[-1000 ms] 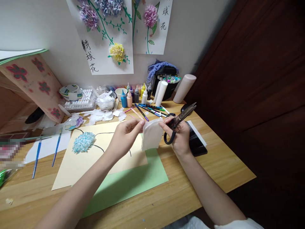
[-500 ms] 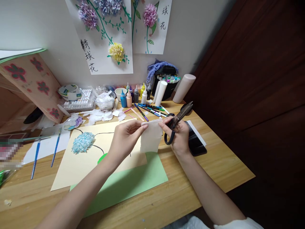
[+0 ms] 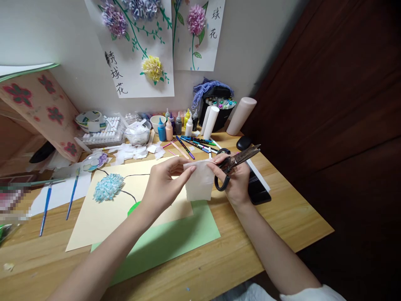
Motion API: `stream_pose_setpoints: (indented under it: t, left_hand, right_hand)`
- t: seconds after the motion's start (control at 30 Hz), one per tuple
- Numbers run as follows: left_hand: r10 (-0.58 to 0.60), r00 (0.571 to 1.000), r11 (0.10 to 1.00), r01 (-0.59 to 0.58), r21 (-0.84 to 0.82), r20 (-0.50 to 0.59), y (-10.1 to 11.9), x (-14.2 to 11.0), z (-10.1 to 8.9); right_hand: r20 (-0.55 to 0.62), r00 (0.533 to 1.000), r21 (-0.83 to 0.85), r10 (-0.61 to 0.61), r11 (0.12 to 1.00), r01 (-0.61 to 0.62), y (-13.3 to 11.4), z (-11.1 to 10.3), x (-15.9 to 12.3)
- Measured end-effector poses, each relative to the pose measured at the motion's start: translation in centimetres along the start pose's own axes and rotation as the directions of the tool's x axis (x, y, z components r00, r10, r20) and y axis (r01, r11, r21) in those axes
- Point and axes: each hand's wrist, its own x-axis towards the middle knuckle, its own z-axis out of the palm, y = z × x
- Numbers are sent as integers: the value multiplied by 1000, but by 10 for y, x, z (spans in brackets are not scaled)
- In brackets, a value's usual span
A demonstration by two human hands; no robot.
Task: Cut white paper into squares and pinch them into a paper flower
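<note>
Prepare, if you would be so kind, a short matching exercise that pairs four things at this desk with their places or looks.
Things
1. Scissors
2. White paper piece
3. Pale blue flower
4. Green sheet

Places or looks
A. Lying partly beneath the cream sheet
B. Black-handled, held in the right hand
C. Held near its top edge by the left hand
D. On the cream sheet, beside dark drawn lines

Right pairs: 1-B, 2-C, 3-D, 4-A.
</note>
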Motion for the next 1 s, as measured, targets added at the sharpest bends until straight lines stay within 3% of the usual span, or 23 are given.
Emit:
stream_pose_setpoints:
  t: [0.2,0.37,0.6,0.7,0.77,0.83,0.9,1.0]
  left_hand:
    - [10,1000,1000,-11,-6,-11,-3,0,-1]
    - [8,997,999,-12,-51,-75,-2,0,0]
    - [-92,976,982,57,-178,-197,0,8,-9]
    - [-132,990,988,128,-81,-42,-4,12,-17]
    - [-166,979,985,160,58,116,-6,13,-22]
    - [-194,961,974,165,154,198,-9,15,-24]
    - [-199,962,970,167,176,185,-13,17,-26]
    - [-199,978,966,185,179,59,-23,21,-30]
  right_hand:
    - [-1,1000,7,9,1000,-9,0,0,-1]
    - [34,989,32,147,988,-148,8,-3,1]
    - [130,930,-95,344,938,-333,8,-1,3]
    - [218,878,-97,427,904,-415,3,0,3]
    - [287,822,-126,492,870,-476,1,1,2]
    - [340,769,-161,542,839,-520,1,2,1]
    - [362,726,-174,585,807,-564,2,3,1]
    - [361,680,-152,638,760,-632,6,3,1]
